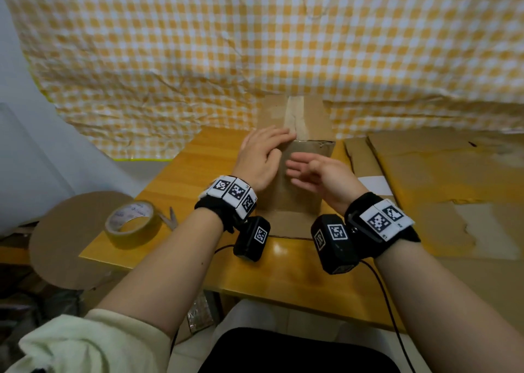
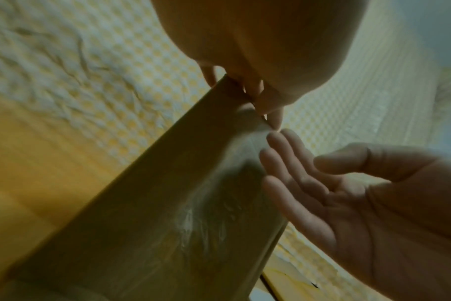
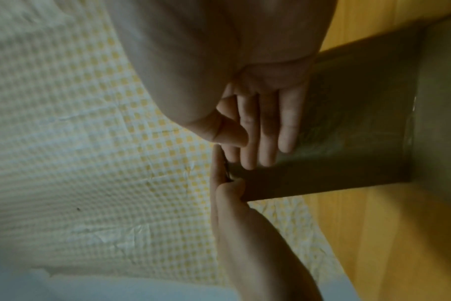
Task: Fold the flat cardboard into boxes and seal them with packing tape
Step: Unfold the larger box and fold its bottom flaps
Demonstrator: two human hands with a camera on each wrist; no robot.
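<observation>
A brown cardboard box [image 1: 286,199] stands upright on the wooden table [image 1: 198,160], with a strip of clear tape [image 1: 295,117] along its top and down its near face. My left hand [image 1: 263,154] lies over the box's top left edge, fingers straight on the top and thumb on the near face. My right hand [image 1: 317,174] is held flat in front of the near face, fingers straight and together at the tape strip. In the left wrist view the right hand's fingertips [image 2: 273,138] sit at the edge of the box [image 2: 168,203]. The right wrist view shows both hands at the box [image 3: 348,142].
A roll of packing tape [image 1: 130,225] lies on the table's left part, with scissors [image 1: 170,218] beside it. Flat cardboard sheets [image 1: 439,179] cover the right side. A round cardboard disc [image 1: 65,239] sits off the left edge. A yellow checked cloth [image 1: 255,46] hangs behind.
</observation>
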